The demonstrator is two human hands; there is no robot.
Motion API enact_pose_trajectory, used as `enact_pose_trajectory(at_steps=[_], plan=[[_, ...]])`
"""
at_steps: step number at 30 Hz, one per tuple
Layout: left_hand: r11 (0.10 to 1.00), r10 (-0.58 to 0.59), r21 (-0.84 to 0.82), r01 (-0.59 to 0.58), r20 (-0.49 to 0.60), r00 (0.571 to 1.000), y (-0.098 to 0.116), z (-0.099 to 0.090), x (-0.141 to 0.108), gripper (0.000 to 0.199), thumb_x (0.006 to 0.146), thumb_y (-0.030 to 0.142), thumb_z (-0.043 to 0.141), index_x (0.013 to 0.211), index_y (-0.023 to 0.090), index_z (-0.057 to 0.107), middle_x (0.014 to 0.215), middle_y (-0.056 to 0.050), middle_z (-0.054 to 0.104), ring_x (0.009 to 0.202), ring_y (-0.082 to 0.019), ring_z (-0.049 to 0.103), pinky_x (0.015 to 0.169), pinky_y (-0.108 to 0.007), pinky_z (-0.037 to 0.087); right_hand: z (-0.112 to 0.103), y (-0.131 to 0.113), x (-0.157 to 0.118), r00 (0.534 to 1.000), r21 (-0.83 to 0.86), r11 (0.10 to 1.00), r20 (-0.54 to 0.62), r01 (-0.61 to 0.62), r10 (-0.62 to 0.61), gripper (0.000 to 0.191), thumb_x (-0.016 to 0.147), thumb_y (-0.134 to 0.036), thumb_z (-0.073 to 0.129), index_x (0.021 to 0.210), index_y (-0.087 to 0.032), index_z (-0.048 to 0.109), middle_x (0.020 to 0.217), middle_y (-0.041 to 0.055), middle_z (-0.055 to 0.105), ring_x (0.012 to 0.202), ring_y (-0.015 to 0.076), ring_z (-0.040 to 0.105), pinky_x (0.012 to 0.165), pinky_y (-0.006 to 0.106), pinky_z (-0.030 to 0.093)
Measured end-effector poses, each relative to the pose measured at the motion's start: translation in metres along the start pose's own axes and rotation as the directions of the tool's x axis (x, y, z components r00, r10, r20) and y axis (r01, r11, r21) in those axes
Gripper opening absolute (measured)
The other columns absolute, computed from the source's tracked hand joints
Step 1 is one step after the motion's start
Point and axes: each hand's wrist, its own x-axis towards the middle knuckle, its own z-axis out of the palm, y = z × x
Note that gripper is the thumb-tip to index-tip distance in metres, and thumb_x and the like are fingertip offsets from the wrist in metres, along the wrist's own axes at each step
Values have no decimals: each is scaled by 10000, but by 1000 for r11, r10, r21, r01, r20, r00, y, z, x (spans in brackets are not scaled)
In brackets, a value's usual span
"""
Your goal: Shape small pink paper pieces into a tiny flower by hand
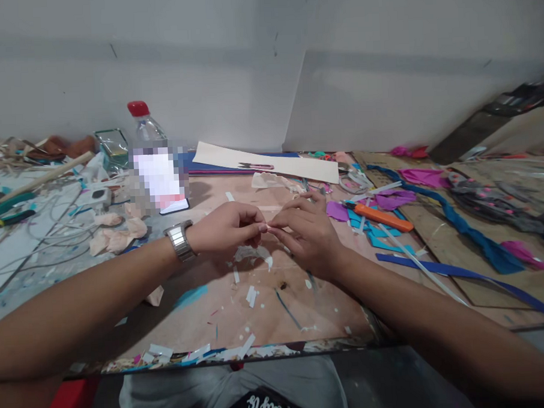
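My left hand (230, 228), with a metal watch (180, 241) on its wrist, is closed in a pinch above the middle of the table. Facing it, my right hand (307, 232) is pinched too, and the fingertips of both meet. A tiny pinkish bit shows between them, too small to name. Below the hands, a thin whitish scrap (256, 254) lies on the wooden tabletop (240, 307). Just behind my right hand is a crumpled cream strip (275, 181).
A lit phone (160, 179) leans before a red-capped bottle (146, 122). Thread snips (256, 165) lie on a cream sheet (297, 165) at the back. To the right are an orange cutter (381, 216) and a blue ribbon (437, 269); green-handled pliers (11, 209) lie far left.
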Motion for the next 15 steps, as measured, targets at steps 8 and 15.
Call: enact_pose_trajectory(at_steps=[8, 15], plan=[[865, 275, 468, -179, -145, 951, 3, 6, -4, 233, 991, 301, 582, 875, 163, 729, 724, -18, 725, 618, -118, 594, 622, -243, 376, 0, -2, 0, 1000, 24, 1000, -21, -6, 6, 69, 1001, -259, 654, 938, -233, 664, 853, 2, 752, 909, 216, 666, 1036, 475, 332], [844, 287, 502, -191, -121, 950, 2, 6, -4, 243, 1005, 305, 562, 903, 168, 734, 734, -17, 726, 627, -123, 606, 616, -245, 376, 0, -3, -1, 1000, 32, 999, 19, -16, 16, 67, 997, -234, 606, 937, -233, 635, 870, 8, 742, 931, 223, 664, 1054, 493, 316]])
